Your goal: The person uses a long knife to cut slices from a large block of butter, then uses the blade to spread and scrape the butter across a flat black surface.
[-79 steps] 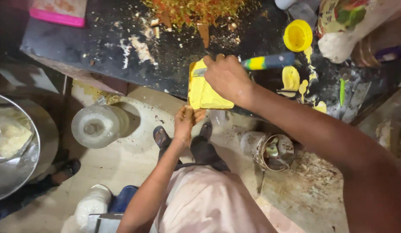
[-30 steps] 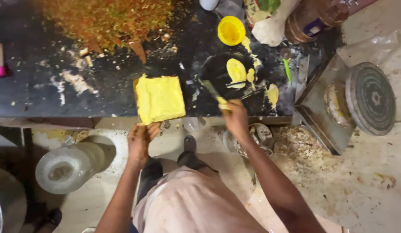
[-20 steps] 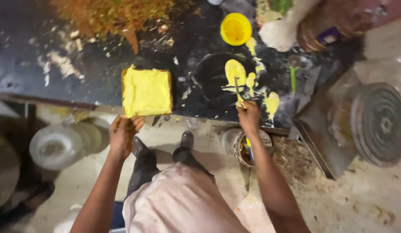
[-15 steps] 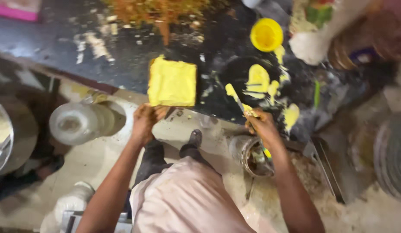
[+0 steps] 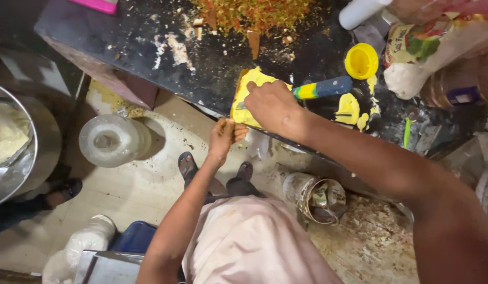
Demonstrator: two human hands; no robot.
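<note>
My right hand is clenched around one knife with a blue-and-yellow handle, pressing on the single yellow slab at the black surface's near edge. My left hand, fingers curled, touches the slab's edge at 6 o'clock; one yellow lid sits at 2 o'clock.

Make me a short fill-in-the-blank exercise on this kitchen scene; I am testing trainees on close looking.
1. The right hand presses on the ____ square slice at the edge of the dark counter.
2. The knife with the blue and yellow handle is in the ____ hand.
3. The round yellow lid lies on the ____.
4. The left hand is at the counter's ____.

Missing words: yellow; right; counter; edge
</note>
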